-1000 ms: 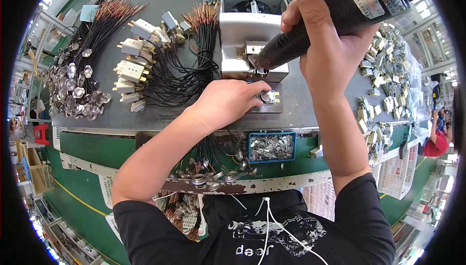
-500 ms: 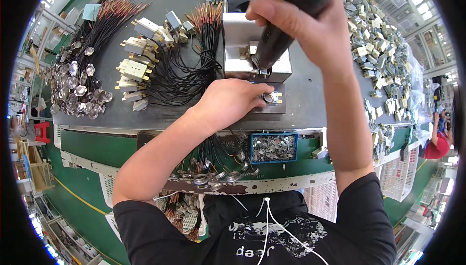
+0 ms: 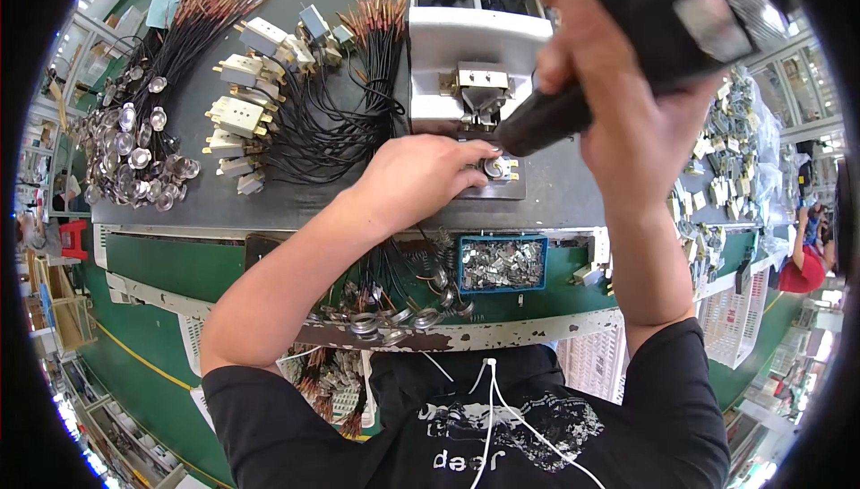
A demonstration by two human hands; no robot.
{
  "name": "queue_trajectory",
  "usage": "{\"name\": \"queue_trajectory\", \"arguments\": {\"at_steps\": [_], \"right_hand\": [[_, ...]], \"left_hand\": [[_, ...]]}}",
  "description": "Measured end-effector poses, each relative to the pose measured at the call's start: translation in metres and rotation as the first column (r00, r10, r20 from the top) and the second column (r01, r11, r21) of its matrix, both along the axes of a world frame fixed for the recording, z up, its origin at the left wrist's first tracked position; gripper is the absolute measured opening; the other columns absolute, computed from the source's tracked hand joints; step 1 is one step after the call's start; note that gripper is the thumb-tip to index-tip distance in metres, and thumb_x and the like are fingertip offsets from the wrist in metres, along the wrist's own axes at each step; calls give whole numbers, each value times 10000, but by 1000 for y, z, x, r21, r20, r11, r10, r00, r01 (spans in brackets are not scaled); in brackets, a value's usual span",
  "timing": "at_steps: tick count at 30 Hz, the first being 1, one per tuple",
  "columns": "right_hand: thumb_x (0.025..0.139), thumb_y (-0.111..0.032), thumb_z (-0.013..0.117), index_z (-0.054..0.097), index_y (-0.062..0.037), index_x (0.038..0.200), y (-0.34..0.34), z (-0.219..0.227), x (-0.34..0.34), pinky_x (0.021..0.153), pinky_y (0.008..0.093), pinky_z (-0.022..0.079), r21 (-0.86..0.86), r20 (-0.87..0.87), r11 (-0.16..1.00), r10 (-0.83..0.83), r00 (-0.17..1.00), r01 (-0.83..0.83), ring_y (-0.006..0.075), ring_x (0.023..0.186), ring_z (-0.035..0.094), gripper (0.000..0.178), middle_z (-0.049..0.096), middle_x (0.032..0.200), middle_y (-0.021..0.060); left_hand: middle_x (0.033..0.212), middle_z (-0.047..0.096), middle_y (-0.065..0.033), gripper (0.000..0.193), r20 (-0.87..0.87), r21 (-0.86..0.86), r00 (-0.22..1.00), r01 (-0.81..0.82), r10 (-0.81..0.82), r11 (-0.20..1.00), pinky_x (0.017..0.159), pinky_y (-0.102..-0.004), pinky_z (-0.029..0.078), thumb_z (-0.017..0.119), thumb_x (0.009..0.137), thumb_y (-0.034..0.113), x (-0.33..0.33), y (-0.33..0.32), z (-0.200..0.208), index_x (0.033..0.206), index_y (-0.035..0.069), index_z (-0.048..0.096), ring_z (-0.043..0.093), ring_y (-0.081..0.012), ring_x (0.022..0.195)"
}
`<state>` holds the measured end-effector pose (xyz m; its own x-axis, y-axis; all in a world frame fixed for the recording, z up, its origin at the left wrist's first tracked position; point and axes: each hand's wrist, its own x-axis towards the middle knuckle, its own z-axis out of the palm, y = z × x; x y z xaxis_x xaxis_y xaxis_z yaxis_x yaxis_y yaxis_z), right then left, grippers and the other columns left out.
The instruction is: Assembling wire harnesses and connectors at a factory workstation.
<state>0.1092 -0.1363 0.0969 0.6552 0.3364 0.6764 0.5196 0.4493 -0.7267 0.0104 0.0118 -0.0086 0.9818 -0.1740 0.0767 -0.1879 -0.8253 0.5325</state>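
Note:
My right hand [image 3: 618, 99] is wrapped round a black electric screwdriver [image 3: 667, 32]. Its tapered nose slants down to the left, close to my left fingertips; whether the tip touches anything I cannot tell. With bent fingers, my left hand [image 3: 417, 175] grips a small white-and-metal block with brass prongs [image 3: 498, 168] against a dark metal plate [image 3: 506, 192]. Part of that block is hidden by the fingers. Directly behind stands a silver screw feeder [image 3: 479, 28] with a metal outlet at its front.
Black wires with copper ends [image 3: 381, 59] and white-grey pronged blocks [image 3: 240, 113] lie to the left. Beyond them is a bundle with round metal caps [image 3: 139, 158]. A blue tray [image 3: 460, 265] of small metal pieces sits near the front edge; piled blocks [image 3: 721, 184] fill the right.
The screwdriver has come away from the feeder's outlet and swung right and nearer, its nose now beside the left fingers. My left hand stays at the block on the plate.

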Motion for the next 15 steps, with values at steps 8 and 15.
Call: {"name": "queue_trajectory", "arguments": {"at_steps": [8, 15], "right_hand": [[940, 18, 701, 671, 74, 1014, -13, -13, 1, 546, 291, 531, -32, -11, 998, -53, 999, 53, 160, 623, 658, 98, 730, 942, 159], [927, 6, 731, 679, 66, 1025, -19, -24, 11, 555, 286, 536, -55, -7, 996, -75, 997, 75, 159, 635, 664, 126, 734, 966, 150]], "left_hand": [[953, 734, -124, 341, -59, 51, 998, 27, -24, 998, 772, -463, 559, 676, 942, 348, 5, 0, 9, 1231, 169, 659, 699, -346, 912], [975, 736, -113, 336, -70, 83, 997, 41, -36, 996, 771, -459, 560, 656, 961, 355, 6, -2, 9, 1245, 178, 630, 700, -333, 934]]}}
